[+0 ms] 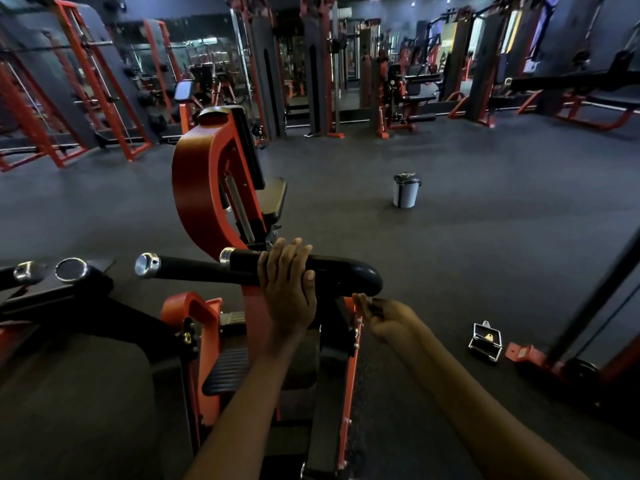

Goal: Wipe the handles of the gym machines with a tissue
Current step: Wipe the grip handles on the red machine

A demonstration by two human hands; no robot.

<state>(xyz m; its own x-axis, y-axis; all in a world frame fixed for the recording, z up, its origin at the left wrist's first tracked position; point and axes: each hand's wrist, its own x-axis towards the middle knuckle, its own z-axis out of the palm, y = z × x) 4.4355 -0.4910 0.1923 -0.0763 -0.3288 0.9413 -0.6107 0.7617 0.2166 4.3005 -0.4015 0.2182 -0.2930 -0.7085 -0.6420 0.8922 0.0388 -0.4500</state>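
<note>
A dim gym with a dark, grainy rubber floor (450, 244) and orange steel frames. The left hand (289, 282) grips the smooth black handle (242, 266) of the machine. The right hand (384, 315), just below its curved end, pinches something small, maybe the tissue; I cannot tell

Colour-wise it's pretty much red-orange and black everywhere. The machine frame (204, 188) up front is a deep red-orange, with a black pad (273, 199) on it. The handle (339, 271) is glossy black with a shiny chrome cap (227, 254), and the second bar (187, 270) is matte black with its own chrome cap (147, 265). The footplate (228, 372) is black with ribbed lines. The floor (485, 237) is dark grey, faintly speckled. The bin (406, 190) is pale grey-white with a dark lid. The cable grip (485, 341) is chrome and black with a yellowish bit inside. The racks (104, 84) at the back are red-orange on dark grey.
</note>
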